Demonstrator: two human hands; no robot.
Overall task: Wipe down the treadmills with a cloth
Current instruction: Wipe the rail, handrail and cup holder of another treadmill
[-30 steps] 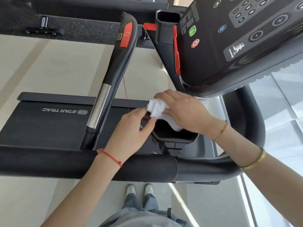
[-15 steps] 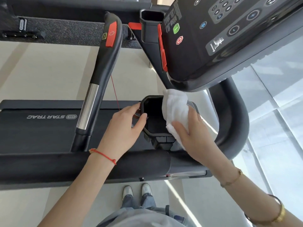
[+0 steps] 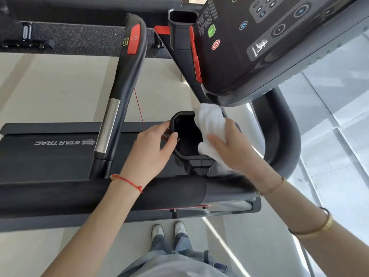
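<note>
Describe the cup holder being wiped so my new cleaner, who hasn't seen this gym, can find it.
Start at the treadmill console; just below its lower edge sits the black cup holder. The left hand steadies its rim while the right hand presses the white cloth on it. A second holder stands untouched, farther off.

Both forearms are bare, with no sleeves visible below the elbow. The left hand [image 3: 148, 154] carries a thin red braided cord bracelet [image 3: 126, 180] at the wrist, with a small knot on its outer side. The right hand [image 3: 236, 150] carries a fine gold chain bracelet [image 3: 272, 188] at the wrist, and a wider gold bangle [image 3: 313, 228] sits higher up the same forearm. A light grey-blue top [image 3: 175, 265] covers the torso at the lower edge of the view. The legs are in blue denim jeans [image 3: 171, 243], with hems falling over a pair of white and grey shoes [image 3: 169, 230].
</note>
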